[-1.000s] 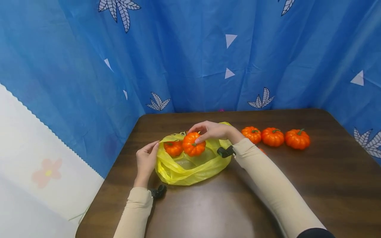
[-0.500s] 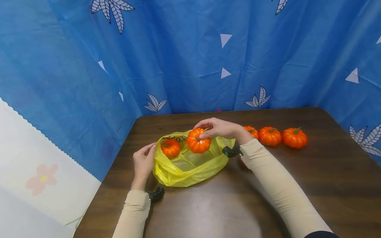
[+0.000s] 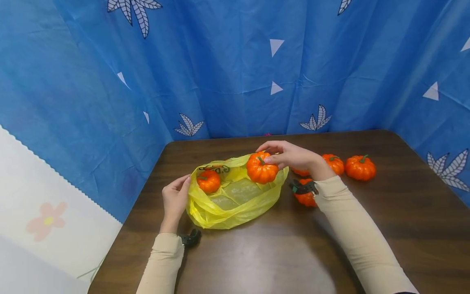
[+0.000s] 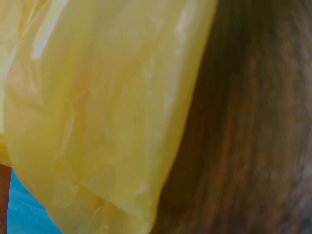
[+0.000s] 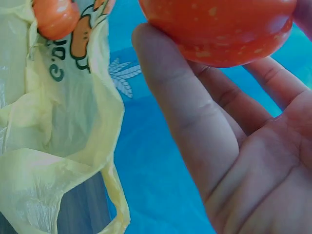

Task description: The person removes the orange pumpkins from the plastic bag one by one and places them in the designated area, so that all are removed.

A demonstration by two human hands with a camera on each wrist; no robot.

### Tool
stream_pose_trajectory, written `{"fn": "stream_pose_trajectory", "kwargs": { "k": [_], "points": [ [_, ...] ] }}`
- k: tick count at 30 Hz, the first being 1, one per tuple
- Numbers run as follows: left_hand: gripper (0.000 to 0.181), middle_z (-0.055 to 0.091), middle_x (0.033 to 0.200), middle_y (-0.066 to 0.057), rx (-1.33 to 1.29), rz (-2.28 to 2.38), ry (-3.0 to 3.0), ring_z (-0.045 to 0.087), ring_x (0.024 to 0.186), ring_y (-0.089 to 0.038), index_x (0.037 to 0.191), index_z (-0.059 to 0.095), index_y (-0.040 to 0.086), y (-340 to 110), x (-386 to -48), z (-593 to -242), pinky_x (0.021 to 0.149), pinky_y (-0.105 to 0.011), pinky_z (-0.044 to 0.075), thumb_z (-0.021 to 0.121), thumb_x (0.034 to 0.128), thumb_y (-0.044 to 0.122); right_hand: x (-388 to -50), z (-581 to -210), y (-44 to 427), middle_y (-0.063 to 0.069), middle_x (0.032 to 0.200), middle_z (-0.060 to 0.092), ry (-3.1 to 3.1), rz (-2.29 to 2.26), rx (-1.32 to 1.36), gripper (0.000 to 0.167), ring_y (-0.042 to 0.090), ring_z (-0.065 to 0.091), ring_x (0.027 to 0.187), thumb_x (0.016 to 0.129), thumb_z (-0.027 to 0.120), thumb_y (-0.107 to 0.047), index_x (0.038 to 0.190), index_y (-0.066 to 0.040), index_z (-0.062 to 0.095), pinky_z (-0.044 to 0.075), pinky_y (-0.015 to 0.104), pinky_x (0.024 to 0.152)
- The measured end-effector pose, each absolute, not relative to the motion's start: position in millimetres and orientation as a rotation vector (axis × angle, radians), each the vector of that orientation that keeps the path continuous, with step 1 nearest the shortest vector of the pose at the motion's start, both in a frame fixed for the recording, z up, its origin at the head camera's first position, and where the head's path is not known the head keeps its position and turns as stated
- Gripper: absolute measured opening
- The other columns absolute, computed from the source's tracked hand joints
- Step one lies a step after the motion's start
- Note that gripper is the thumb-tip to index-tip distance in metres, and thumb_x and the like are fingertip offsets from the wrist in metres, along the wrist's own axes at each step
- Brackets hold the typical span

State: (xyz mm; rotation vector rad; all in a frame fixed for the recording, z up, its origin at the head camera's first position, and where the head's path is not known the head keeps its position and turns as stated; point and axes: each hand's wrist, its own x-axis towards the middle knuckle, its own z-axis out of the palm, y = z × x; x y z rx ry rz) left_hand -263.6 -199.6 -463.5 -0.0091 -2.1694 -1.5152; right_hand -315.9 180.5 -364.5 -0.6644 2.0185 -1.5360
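A small orange pumpkin is held by my right hand over the right part of an open yellow plastic bag. Thumb and fingers grip it from the side, and the right wrist view shows this pumpkin close up. My left hand pinches the bag's left rim. Another pumpkin sits inside the bag at its left end. In the left wrist view the bag's yellow film fills much of the picture, and the left fingers cannot be seen.
Several more pumpkins are right of the bag: one at the far right, one beside it, and others partly behind my right wrist. A brown wooden table lies beneath. Blue curtain hangs behind its far edge.
My right hand has moved to the right with its pumpkin, away from the pumpkin in the bag. The left hand keeps hold of the rim. The view has shifted slightly.
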Motion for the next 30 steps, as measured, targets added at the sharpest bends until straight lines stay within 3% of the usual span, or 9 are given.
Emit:
{"fn": "stream_pose_trajectory", "kwargs": {
  "k": [6,15,19,23,26,30],
  "points": [
    [0.02,0.076,0.106,-0.02,-0.013,-1.476,-2.181,0.071,0.086,-0.013,0.108,0.077,0.0,-200.1,-263.6,-464.1,0.073,-0.008,0.054,0.07,0.0942,0.014,-307.0,-366.1,193.7,0.011,0.123,0.063,1.95,-1.645,-0.643,0.032,0.026,0.067,0.102,0.101,0.058,-0.017,0.132,-0.01,0.054,0.062,0.045,0.084],
    [0.021,0.076,0.106,-0.02,-0.012,-1.481,-2.183,0.072,0.088,-0.02,0.108,0.077,0.0,-199.2,-262.9,-464.2,0.073,-0.008,0.055,0.07,0.0948,0.014,-288.0,-371.3,216.8,0.008,0.124,0.062,2.044,-1.686,-0.499,0.033,0.025,0.068,0.1,0.101,0.059,-0.022,0.132,-0.013,0.053,0.062,0.043,0.082],
    [0.024,0.075,0.107,-0.02,-0.018,-1.513,-2.183,0.073,0.092,-0.03,0.11,0.076,0.0,-199.3,-262.4,-463.4,0.074,-0.007,0.054,0.069,0.0956,0.018,-281.0,-376.6,230.4,0.008,0.121,0.063,2.033,-1.733,-0.461,0.031,0.025,0.07,0.097,0.103,0.057,-0.021,0.132,-0.014,0.052,0.062,0.044,0.081],
    [0.023,0.073,0.109,-0.026,0.006,-1.52,-2.202,0.071,0.096,-0.04,0.111,0.073,-0.007,-191.1,-250.1,-444.1,0.072,-0.004,0.052,0.066,0.0965,0.009,-274.8,-381.3,244.0,0.004,0.117,0.066,1.993,-1.785,-0.459,0.026,0.022,0.071,0.096,0.104,0.054,-0.019,0.13,-0.015,0.053,0.063,0.039,0.082],
    [0.022,0.072,0.111,-0.028,0.034,-1.519,-2.213,0.07,0.098,-0.041,0.111,0.072,-0.01,-188.8,-249.0,-440.7,0.071,-0.002,0.05,0.065,0.0962,0.005,-270.6,-383.2,254.5,0.001,0.116,0.067,1.995,-1.801,-0.466,0.024,0.02,0.07,0.095,0.105,0.051,-0.018,0.129,-0.017,0.053,0.062,0.036,0.083],
    [0.022,0.074,0.11,-0.023,0.036,-1.524,-2.196,0.071,0.096,-0.036,0.11,0.075,-0.004,-196.2,-260.6,-457.1,0.071,-0.003,0.051,0.068,0.0957,0.01,-266.4,-383.9,267.1,-0.001,0.116,0.068,2.014,-1.828,-0.491,0.024,0.019,0.071,0.096,0.106,0.048,-0.016,0.129,-0.017,0.053,0.062,0.035,0.083]
  ]
}}
